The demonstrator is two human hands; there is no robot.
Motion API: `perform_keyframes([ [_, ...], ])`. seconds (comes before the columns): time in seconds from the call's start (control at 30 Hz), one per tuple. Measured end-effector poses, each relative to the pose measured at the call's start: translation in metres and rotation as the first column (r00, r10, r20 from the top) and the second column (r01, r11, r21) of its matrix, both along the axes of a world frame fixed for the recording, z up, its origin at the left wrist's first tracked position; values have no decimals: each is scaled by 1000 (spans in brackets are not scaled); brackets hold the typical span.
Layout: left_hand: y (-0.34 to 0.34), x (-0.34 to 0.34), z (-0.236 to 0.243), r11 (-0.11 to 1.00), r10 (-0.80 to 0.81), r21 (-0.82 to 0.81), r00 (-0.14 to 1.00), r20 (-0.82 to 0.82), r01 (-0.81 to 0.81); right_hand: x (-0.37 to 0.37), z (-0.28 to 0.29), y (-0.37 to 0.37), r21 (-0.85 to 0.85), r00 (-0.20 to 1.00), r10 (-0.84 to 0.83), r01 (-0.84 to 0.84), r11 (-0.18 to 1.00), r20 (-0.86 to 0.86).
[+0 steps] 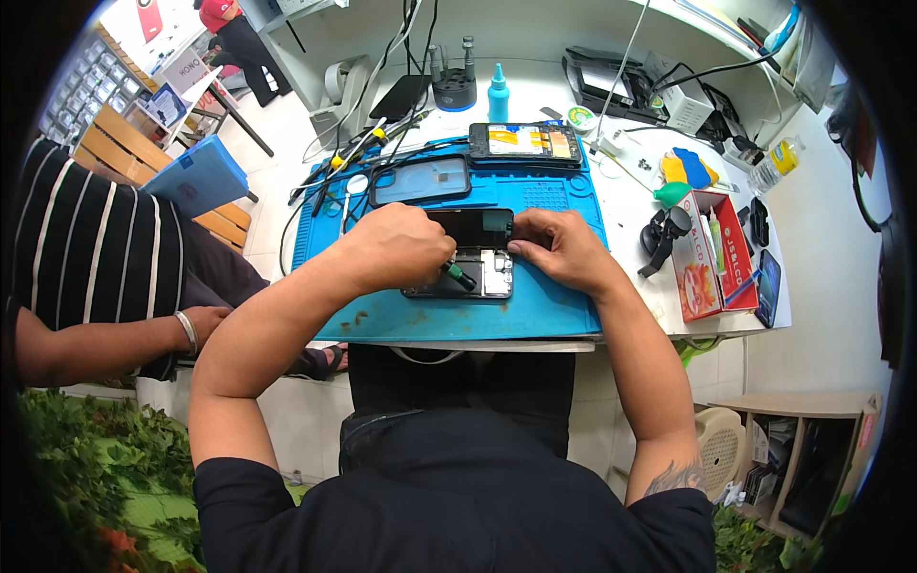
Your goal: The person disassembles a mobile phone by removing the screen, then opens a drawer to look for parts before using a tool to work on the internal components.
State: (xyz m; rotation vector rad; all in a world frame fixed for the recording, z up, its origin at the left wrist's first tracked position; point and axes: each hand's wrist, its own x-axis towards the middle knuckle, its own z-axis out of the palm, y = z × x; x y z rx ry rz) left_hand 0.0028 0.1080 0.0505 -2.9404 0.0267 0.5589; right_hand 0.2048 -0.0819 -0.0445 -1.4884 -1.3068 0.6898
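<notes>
On the blue repair mat (382, 320) in front of me lies an opened phone (496, 277), its silvery inner parts showing at the right. A dark screen panel (478, 227) is raised at the phone's far side. My right hand (564, 248) pinches the right edge of this panel between thumb and fingers. My left hand (401, 245) is closed round a small green and black tool (459, 276), over the left part of the phone. The tool's far end is hidden by the hand, so its exact kind does not show.
Behind the phone lie an empty black phone frame (420, 180) and another opened phone (525, 143). A turquoise bottle (498, 95), a screwdriver stand (454, 88) and cables stand farther back. To the right are a red box (716, 258) and a black watch (664, 239). A seated person (105, 248) is at my left.
</notes>
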Motion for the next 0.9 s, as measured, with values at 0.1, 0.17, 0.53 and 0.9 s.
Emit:
perform_keyframes([
  [0.1,11,-8,-10,996,-58,-63,992,110,65,1,-4,1,14,1000,6,-6,1000,2],
  [0.17,18,-14,-16,993,-90,-66,982,167,102,2,-4,2,7,1000,12,-12,1000,4],
  [0.53,24,-38,-43,940,-146,-157,775,615,302,3,-7,1,1,1000,-2,2,1000,11],
  [0.9,108,3,8,886,317,-462,789,527,-47,3,0,2,43,999,8,-10,999,37],
])
